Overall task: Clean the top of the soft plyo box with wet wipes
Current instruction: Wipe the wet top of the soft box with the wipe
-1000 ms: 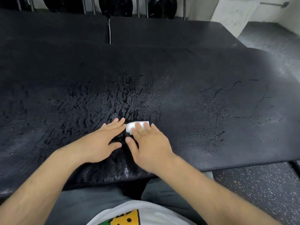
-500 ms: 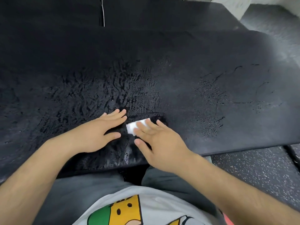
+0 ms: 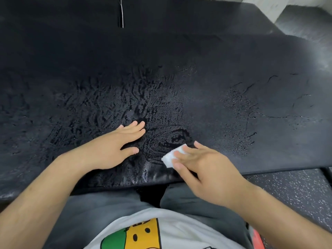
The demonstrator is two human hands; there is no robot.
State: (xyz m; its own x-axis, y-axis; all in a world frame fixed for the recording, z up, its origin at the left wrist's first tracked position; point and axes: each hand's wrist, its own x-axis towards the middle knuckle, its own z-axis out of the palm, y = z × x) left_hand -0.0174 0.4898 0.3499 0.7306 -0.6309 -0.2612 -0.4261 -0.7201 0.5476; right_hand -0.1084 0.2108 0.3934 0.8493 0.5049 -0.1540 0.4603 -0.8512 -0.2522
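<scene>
Pressing wet wipe near plyo box front edge — right hand.

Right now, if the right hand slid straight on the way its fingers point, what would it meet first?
Probably the left hand: the right hand, pressing the wet wipe on the plyo box top, points forward and left, toward the left hand's fingers resting flat on it. Only wet surface lies between.

Single head-worn wide view, tilted forward and down, apparently close above the plyo box
</scene>
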